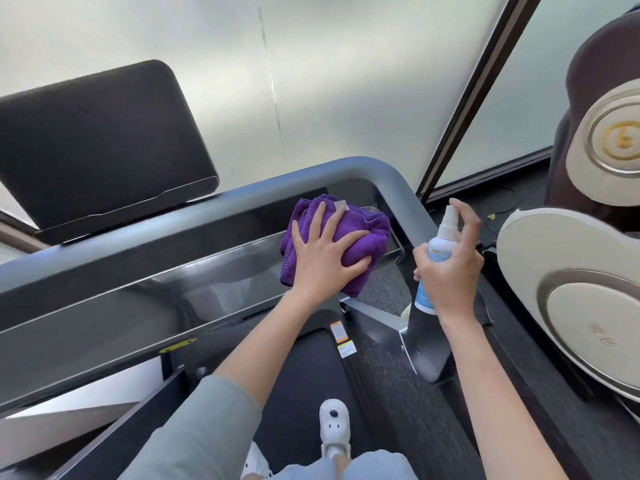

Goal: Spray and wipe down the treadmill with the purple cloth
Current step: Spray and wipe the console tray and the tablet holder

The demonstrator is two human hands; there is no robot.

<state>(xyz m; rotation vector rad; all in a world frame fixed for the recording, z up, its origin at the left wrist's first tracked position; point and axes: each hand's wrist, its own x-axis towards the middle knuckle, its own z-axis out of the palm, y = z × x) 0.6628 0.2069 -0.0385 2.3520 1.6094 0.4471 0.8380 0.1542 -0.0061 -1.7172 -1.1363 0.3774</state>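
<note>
my left hand (pixel 323 258) lies flat, fingers spread, pressing the purple cloth (pixel 341 237) onto the treadmill (pixel 145 289) console's right end to wipe it. my right hand (pixel 450 268) grips the spray bottle (pixel 438 251) upright beside it, index finger raised above the nozzle, ready to spray.

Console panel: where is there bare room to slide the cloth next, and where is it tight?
The glossy console panel lies bare leftward of the purple cloth, between the grey handrail and the panel's near edge. The right end is crowded: the left hand presses the cloth into the corner, and the right hand holds the spray bottle just beside it.
</note>
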